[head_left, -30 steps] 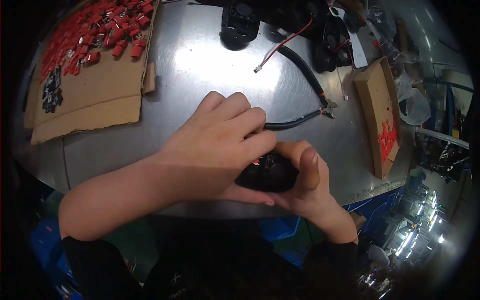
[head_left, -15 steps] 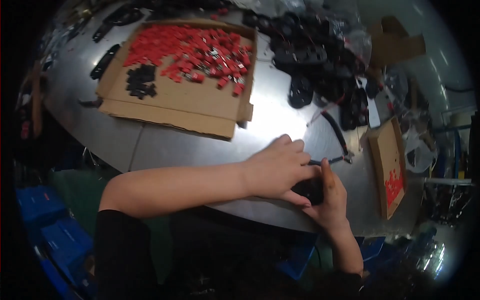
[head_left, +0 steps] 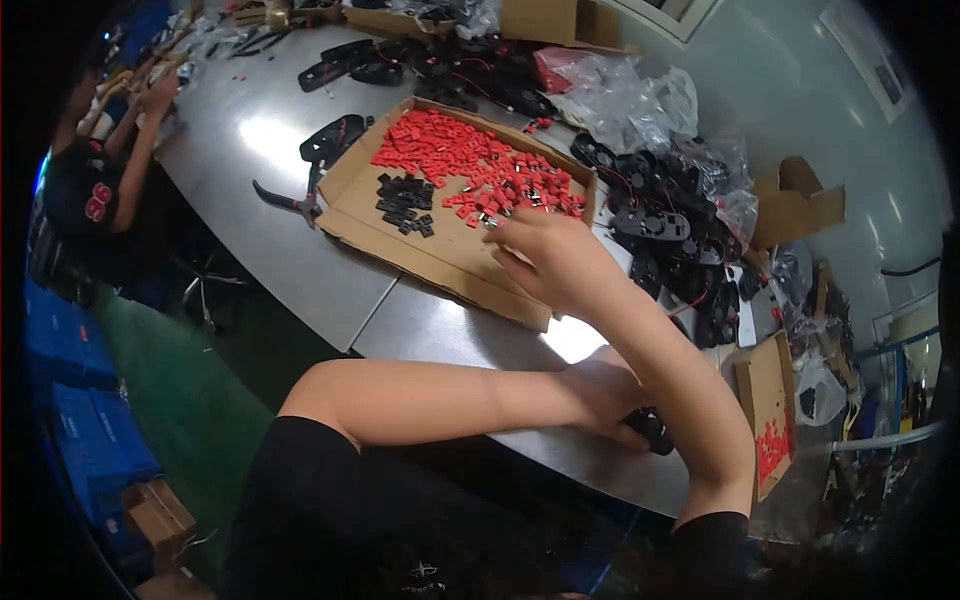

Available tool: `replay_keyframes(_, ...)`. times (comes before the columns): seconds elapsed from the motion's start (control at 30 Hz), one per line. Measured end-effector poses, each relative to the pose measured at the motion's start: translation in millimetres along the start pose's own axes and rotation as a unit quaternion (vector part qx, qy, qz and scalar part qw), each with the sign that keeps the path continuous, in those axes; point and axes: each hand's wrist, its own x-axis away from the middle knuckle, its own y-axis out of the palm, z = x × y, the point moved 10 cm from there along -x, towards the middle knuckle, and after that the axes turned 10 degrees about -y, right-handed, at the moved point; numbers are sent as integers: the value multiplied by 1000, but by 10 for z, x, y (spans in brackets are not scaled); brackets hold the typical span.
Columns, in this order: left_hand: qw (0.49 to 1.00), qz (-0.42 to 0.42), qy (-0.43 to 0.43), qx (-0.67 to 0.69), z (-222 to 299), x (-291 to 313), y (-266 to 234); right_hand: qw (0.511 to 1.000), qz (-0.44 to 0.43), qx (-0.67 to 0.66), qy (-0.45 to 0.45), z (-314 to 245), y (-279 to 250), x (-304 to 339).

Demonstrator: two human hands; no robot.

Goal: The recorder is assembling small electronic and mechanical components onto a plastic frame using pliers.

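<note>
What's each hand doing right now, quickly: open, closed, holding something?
Left hand: closed around a black part, partly hidden from view.
Right hand: fingers bent at the red parts; can't tell whether it grips one.

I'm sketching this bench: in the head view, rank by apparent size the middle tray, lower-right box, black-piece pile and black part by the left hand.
1. Middle tray
2. Lower-right box
3. Black-piece pile
Unranked: black part, partly hidden.

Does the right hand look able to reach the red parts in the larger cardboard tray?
Probably yes: the right hand is over the cardboard tray, close to the red parts, and nothing visible blocks the way.
</note>
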Motion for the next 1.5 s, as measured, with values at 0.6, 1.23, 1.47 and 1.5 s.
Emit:
replay_keyframes(0.6,982,95,23,-164,-63,6,-49,995,-33,-25,85,236,-466,403)
replay_keyframes(1.23,980,77,18,-184,61,-95,-64,939,68,-69,330,407,-657,3026)
replay_keyframes(1.47,980,57,5,-190,59,-115,-55,936,93,-50,337,362,-600,3035)
replay_keyframes(1.5,981,57,3,-187,53,-116,-59,920,124,-54,367,328,-681,3043)
